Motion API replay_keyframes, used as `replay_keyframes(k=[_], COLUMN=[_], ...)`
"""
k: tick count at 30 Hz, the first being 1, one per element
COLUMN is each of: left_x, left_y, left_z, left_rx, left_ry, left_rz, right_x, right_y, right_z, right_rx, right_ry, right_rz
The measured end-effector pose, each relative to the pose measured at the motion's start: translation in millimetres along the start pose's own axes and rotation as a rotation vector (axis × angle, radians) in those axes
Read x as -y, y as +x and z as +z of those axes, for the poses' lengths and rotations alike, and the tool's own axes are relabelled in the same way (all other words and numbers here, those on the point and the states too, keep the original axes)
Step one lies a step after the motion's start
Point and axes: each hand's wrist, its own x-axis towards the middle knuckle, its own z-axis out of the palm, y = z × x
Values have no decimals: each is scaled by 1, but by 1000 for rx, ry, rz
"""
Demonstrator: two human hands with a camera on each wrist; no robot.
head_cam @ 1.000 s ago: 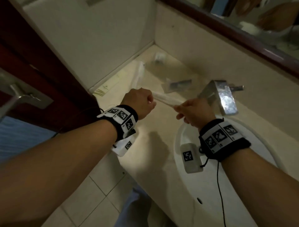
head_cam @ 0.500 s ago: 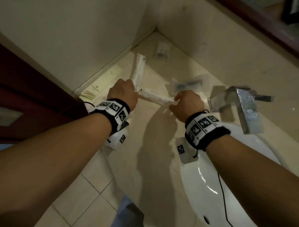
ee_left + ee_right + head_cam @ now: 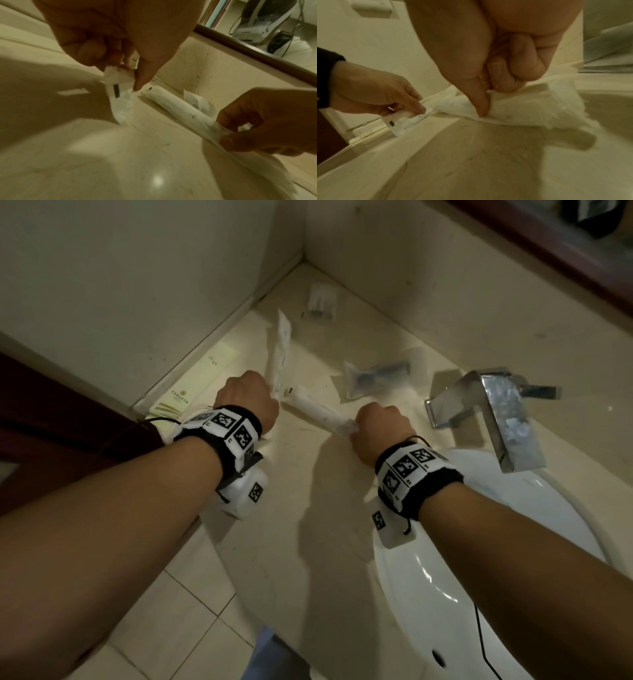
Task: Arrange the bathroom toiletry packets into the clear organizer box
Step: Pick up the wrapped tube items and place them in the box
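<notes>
left hand [image 3: 247,398] pinching the near end of a long white paper-wrapped packet [image 3: 280,350] between thumb and curled fingers [image 3: 101,54], the packet reaching away toward the wall corner, its far end tilted up. right hand [image 3: 378,429] gripping a second long white packet [image 3: 317,410] at its near end, thumb pressed on the wrapper, other fingers [image 3: 522,65] curled in behind it. second packet slanting from the right hand toward the left hand, its far tip just beside the left thumb; from the wrist views apart from the first packet by a small gap. both packets low over the beige stone tabletop [image 3: 308,525]; whether resting on it or held just above, cannot tell.

further back on the tabletop, a clear plastic sachet with a dark item inside [image 3: 380,378], beside the chrome square faucet [image 3: 493,412]. smaller clear sachet [image 3: 322,301] near the wall corner. flat pale-green card packet with printed lines [image 3: 195,385] lying along the wall on the left. white oval sink basin [image 3: 513,559] under the right forearm. black wristbands with square black-and-white markers [image 3: 233,429] on both wrists. clear organizer box not identifiable in any view.
</notes>
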Motion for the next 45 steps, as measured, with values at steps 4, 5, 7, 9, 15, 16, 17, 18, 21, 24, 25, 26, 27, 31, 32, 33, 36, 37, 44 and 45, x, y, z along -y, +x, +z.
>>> replay_keyframes(k=[4, 5, 7, 9, 15, 16, 17, 18, 21, 24, 25, 26, 27, 31, 32, 33, 36, 37, 44, 45], left_x=[-1, -1, -2, -8, -46, -54, -62, -70, -97, -125, -135, -145, -156, -202, -214, -225, -263, -277, -371, -383], left_y=[-8, -10, -18, -27, -66, -73, -79, -85, -105, -130, -139, -149, -159, -202, -212, -223, -258, -271, -364, -377], left_z=[3, 4, 4, 3, -15, -17, -20, -21, -23, -18, -15, -12, -8, 6, 11, 17, 37, 44, 107, 118], left_rx=[49, 56, 49, 12, -116, -131, -144, -157, -183, -174, -169, -165, -164, -150, -133, -114, -84, -70, 126, 151], left_ry=[-32, -42, -68, -117, -272, -281, -290, -300, -341, -383, -394, -405, -415, -435, -454, -482, -503, -489, -419, -407], left_rz=[-16, -16, -6, 19, 131, 157, 186, 214, 295, 350, 367, 389, 415, 524, 555, 586, 674, 707, 962, 988], right_x=[-6, -7, -10, -13, -35, -40, -45, -51, -73, -99, -108, -118, -129, -177, -190, -204, -248, -263, -375, -389], right_y=[-11, -14, -21, -31, -62, -68, -75, -82, -106, -128, -135, -142, -149, -184, -194, -204, -234, -245, -328, -341], right_z=[2, 2, 2, -1, -19, -23, -28, -33, -47, -58, -61, -63, -64, -68, -69, -70, -68, -66, -37, -31], right_rx=[9, 6, -7, -33, -149, -175, -204, -229, -322, -421, -447, -467, -487, -553, -572, -591, -640, -657, -782, -799], right_ry=[25, 47, 96, 132, 246, 251, 259, 271, 331, 357, 366, 384, 405, 493, 504, 511, 555, 574, 652, 667], right_rz=[1, 6, 21, 33, 5, -9, -20, -25, -18, 4, 17, 29, 35, 96, 111, 123, 181, 212, 470, 508])
